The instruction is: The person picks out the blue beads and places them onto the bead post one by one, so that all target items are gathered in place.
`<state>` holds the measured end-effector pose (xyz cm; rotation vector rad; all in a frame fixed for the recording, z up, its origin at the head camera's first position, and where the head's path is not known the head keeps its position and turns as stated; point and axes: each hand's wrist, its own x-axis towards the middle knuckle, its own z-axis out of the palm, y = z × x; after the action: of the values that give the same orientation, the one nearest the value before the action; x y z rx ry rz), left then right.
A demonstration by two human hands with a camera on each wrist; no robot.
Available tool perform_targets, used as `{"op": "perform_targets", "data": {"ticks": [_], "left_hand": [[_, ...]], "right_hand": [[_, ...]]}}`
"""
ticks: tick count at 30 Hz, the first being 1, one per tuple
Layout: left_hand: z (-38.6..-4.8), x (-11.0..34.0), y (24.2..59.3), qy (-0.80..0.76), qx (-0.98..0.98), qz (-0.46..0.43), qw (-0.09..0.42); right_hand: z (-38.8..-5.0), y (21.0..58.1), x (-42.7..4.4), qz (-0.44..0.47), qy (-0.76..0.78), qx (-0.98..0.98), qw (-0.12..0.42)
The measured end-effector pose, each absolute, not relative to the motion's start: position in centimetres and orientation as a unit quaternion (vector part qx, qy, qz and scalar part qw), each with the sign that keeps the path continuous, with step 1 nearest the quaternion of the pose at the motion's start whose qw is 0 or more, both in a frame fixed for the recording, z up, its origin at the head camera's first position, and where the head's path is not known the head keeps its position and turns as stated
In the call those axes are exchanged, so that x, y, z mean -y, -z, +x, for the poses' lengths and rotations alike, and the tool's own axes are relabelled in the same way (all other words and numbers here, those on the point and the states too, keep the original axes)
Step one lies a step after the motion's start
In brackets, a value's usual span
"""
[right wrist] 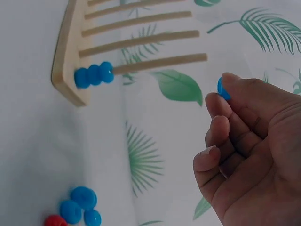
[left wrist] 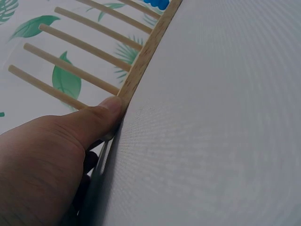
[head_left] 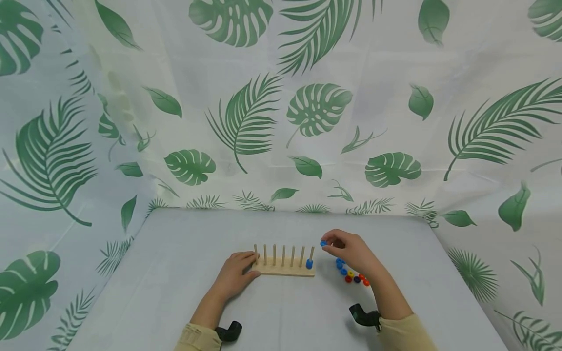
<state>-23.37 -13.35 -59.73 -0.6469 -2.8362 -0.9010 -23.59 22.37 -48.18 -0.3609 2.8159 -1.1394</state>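
Note:
A wooden peg rack stands on the table, a row of upright pegs along its base. Three blue beads are stacked on its rightmost peg. My left hand grips the rack's left end, the thumb against the base's front edge; its other fingers are mostly hidden in the left wrist view. Between thumb and forefinger my right hand pinches a blue bead. That bead is held up to the right of the rightmost peg's top, apart from it.
Loose blue beads lie on the table right of the rack, below my right hand. Beside them are a yellow bead, a dark bead and several red or orange ones. Leaf-printed cloth hangs behind the white tabletop.

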Motion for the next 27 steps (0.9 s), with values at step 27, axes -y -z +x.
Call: {"op": "perform_targets", "data": {"ticks": [27], "left_hand": [[-23.5, 13.2, 59.8, 0.305, 0.931, -0.198, 0.040]], "right_hand": [[-23.7, 50.5, -20.0, -0.123, 0.410, -0.903, 0.044]]}}
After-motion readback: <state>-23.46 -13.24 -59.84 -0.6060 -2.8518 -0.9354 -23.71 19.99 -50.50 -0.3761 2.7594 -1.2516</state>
